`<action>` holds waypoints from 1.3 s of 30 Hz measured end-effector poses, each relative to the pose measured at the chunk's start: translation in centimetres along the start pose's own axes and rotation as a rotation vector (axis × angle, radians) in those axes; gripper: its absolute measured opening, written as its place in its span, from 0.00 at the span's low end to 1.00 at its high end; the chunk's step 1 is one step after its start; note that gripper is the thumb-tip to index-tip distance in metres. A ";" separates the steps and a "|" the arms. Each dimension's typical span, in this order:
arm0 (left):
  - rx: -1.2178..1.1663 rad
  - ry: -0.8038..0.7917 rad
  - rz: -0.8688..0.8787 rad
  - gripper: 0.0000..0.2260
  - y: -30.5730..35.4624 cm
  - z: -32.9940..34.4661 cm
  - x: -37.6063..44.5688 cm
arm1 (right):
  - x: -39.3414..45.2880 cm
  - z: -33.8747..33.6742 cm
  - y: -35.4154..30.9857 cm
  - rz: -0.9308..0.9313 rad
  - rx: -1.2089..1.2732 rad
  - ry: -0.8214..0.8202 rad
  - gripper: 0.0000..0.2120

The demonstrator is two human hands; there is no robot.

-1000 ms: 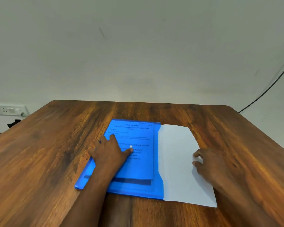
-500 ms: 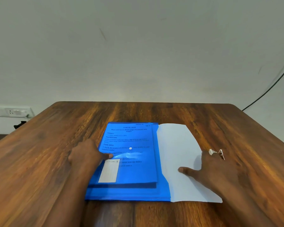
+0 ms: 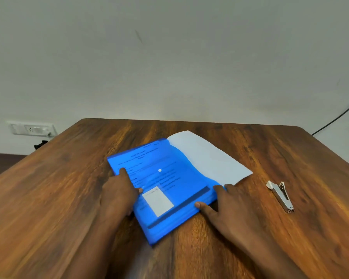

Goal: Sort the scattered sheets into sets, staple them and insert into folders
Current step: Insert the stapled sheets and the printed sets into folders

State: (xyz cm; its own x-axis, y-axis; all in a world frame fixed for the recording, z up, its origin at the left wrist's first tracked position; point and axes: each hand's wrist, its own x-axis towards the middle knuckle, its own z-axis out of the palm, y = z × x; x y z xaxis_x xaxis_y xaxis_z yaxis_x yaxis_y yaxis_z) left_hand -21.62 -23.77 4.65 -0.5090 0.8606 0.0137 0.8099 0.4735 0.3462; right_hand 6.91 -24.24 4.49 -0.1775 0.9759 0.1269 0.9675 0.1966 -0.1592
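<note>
Printed lines show through the translucent blue folder (image 3: 169,190) from the sheet inside it — a centred heading and several paragraphs — but motion blur leaves them unreadable. The white label (image 3: 157,200) on the folder's front carries a faint line of small print, too blurred to make out.

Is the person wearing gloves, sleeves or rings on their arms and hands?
No. Both the left hand and the right hand are bare, with no gloves. No ring, watch or bracelet shows, though the picture is a bit blurry. Both forearms are bare too; no sleeve reaches as far as the picture shows. The fingers have short nails.
</note>
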 end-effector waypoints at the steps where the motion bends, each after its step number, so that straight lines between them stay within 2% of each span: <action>1: 0.049 0.007 0.024 0.31 0.3 0.1 -0.6 | 0.3 0.2 -0.1 0.004 0.015 -0.013 0.39; 2: 0.092 0.009 0.060 0.29 0.6 0.2 -1.3 | 0.7 0.4 0.0 0.010 0.030 -0.035 0.39; 5: 0.179 -0.017 0.113 0.12 1.3 0.2 -3.6 | 2.0 0.5 0.3 0.021 0.058 -0.069 0.37; 7: 0.191 -0.039 0.145 0.10 1.9 0.3 -5.2 | 2.9 0.5 0.6 0.025 0.043 -0.085 0.36; 14: 0.264 -0.080 0.321 0.16 5.0 0.7 -10.2 | 5.5 0.1 2.6 0.044 0.044 -0.101 0.28; 18: 0.318 -0.096 0.442 0.20 6.9 0.4 -12.2 | 6.4 0.3 3.1 0.067 0.033 -0.096 0.19; 23: 0.294 -0.161 0.518 0.23 8.5 0.1 -13.5 | 7.8 0.6 4.3 0.063 0.088 -0.110 0.22; 29: 0.137 -0.198 0.448 0.26 8.6 -0.6 -10.3 | 8.9 1.1 5.6 0.009 0.150 -0.098 0.32; 32: 0.017 -0.044 0.375 0.26 6.5 0.1 -5.2 | 9.1 1.3 6.0 0.006 0.173 -0.111 0.33; 35: -0.120 0.125 0.281 0.31 3.8 0.7 0.9 | 9.2 0.8 5.9 0.002 0.161 -0.102 0.32; 37: -0.165 0.163 0.213 0.35 2.0 1.0 4.4 | 9.6 0.4 5.8 0.053 0.210 -0.062 0.32; 39: -0.168 0.155 0.152 0.37 0.7 1.9 7.1 | 10.4 0.2 5.6 0.129 0.364 -0.029 0.31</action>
State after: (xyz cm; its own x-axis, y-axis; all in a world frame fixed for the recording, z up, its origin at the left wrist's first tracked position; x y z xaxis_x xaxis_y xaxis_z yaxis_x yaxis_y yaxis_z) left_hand -24.14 -16.99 3.21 -0.4341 0.8744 0.2168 0.8276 0.2920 0.4794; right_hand 10.41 -12.94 4.69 -0.0684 0.9961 0.0564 0.8557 0.0876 -0.5101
